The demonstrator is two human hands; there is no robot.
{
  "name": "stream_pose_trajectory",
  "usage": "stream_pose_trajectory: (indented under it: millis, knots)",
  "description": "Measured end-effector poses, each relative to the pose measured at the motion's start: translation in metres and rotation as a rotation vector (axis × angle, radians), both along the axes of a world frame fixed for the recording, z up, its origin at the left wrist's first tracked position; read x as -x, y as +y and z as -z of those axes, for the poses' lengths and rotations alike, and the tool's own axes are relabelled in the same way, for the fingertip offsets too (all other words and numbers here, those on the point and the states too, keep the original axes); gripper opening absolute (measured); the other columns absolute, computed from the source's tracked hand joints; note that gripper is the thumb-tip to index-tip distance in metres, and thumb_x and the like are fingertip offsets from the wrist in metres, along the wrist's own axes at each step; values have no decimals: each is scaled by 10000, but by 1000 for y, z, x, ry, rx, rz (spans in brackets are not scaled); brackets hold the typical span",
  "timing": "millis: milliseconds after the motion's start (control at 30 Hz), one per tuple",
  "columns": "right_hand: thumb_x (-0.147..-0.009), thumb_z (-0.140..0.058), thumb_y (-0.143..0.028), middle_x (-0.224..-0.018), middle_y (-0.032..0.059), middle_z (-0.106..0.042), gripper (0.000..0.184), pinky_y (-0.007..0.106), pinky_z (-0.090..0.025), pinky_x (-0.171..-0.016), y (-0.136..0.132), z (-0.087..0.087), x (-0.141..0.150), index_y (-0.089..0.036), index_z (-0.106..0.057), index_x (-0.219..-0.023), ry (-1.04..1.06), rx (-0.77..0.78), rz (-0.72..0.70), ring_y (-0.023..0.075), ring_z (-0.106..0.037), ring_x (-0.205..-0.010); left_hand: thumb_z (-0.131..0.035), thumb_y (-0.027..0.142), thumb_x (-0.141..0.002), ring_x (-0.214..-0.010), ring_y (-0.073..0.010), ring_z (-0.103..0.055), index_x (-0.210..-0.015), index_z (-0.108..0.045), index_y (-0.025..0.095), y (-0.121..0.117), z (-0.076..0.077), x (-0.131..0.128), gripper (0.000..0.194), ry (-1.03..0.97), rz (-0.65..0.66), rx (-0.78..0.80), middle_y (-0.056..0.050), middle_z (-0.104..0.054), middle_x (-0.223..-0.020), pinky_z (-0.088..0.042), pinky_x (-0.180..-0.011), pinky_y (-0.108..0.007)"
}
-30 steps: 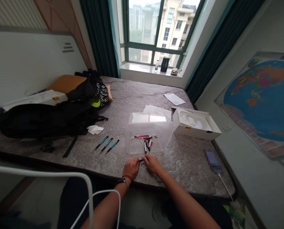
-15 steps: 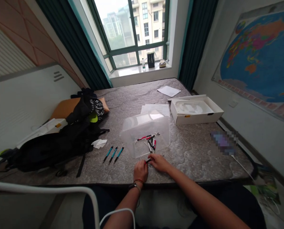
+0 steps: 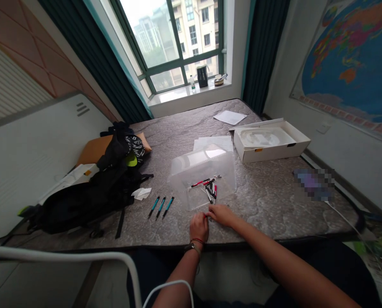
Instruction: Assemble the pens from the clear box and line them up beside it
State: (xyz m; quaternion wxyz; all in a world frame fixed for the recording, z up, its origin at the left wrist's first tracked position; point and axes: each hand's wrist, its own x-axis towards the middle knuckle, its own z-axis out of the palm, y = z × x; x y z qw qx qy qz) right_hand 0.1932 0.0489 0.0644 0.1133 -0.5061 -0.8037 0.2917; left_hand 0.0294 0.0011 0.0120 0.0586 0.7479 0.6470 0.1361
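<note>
My left hand (image 3: 199, 227) and my right hand (image 3: 221, 215) meet over the grey quilted mattress (image 3: 268, 209), just in front of a transparent plastic box (image 3: 216, 164). Between their fingertips is a small dark pen part (image 3: 206, 216) with a red end, mostly hidden by my fingers. Red-and-black pens and pen parts (image 3: 207, 188) lie in a loose heap in the box. Left of it, several teal-and-black pens (image 3: 161, 207) lie side by side on the mattress.
A black backpack (image 3: 82, 209) and a tissue (image 3: 142, 193) lie to the left. Behind the hands are papers (image 3: 213, 143) and a white cardboard box (image 3: 269, 145). A pixelated phone (image 3: 314, 185) with a white cable lies at right. A white tube (image 3: 50, 256) crosses the foreground.
The view has swung, so the room and mattress sit differently in the frame. My hands stay together on the small pen part, just in front of the plastic box.
</note>
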Motion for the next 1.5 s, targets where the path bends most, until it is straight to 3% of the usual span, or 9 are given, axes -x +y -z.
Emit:
stream_pose_trajectory:
  millis: [167,300,433,567,700,1000,1133,1300,1500]
  knots:
    - [-856,-647,-379,-850,62,-712,255,249,-365,-659,7,-4,-2,-199,-655,-1037,41,29,-21,199,-634,-779,-386,248,-978,-851,-203,-547,-864,-563,219,0,0,1,212,-20,4,9,-50,-635,-865,-372,-762,-320]
    - [-910,-561,-412,-811,98,-714,283,266,-367,-648,8,-7,-1,-177,-691,-822,-13,47,-14,212,-638,-758,-375,248,-982,-861,-205,-553,-875,-571,221,0,-1,1,225,-35,-5,13,-57,-640,-874,-373,-772,-322]
    - [-840,-656,-341,-848,58,-723,203,251,-381,-661,8,-7,-2,-201,-689,-983,65,32,-37,203,-647,-783,-394,245,-972,-868,-209,-550,-887,-571,222,0,0,2,198,-22,2,11,-60,-639,-880,-374,-772,-322]
    - [-859,-627,-369,-802,82,-720,203,264,-396,-673,12,-7,-5,-193,-725,-836,-19,56,-48,221,-653,-773,-386,258,-977,-856,-207,-547,-877,-572,224,0,1,3,214,-20,1,12,-60,-637,-877,-373,-765,-326]
    - [-776,-721,-326,-871,50,-725,284,257,-410,-704,15,-8,-7,-218,-703,-1038,41,53,-78,217,-654,-820,-401,238,-967,-861,-206,-549,-883,-572,224,1,0,3,191,-20,4,21,-58,-636,-880,-370,-762,-322]
    - [-829,-665,-257,-894,63,-698,89,262,-407,-724,10,-3,-5,-193,-703,-877,61,-16,-36,202,-627,-842,-394,265,-971,-843,-204,-557,-867,-568,229,1,0,1,207,-36,0,3,-52,-632,-858,-374,-747,-319]
    - [-819,-697,-354,-899,51,-696,223,267,-424,-749,11,-2,-9,-199,-692,-979,138,-11,-16,201,-630,-846,-402,247,-959,-846,-211,-562,-859,-561,237,1,2,2,189,-55,1,0,-50,-629,-850,-375,-752,-319]
    - [-881,-614,-369,-929,54,-695,225,273,-440,-795,41,-9,-28,-194,-686,-1003,178,-67,104,188,-629,-858,-425,226,-935,-863,-212,-564,-869,-564,232,1,1,1,154,-75,-14,13,-54,-628,-868,-375,-769,-314]
    - [-866,-594,-213,-1126,124,-667,254,278,-414,-932,109,-17,-47,-145,-675,-1097,-86,-87,316,208,-611,-1048,-434,215,-921,-861,-208,-561,-873,-559,229,1,-3,0,135,-81,-26,29,-47,-630,-867,-369,-770,-308]
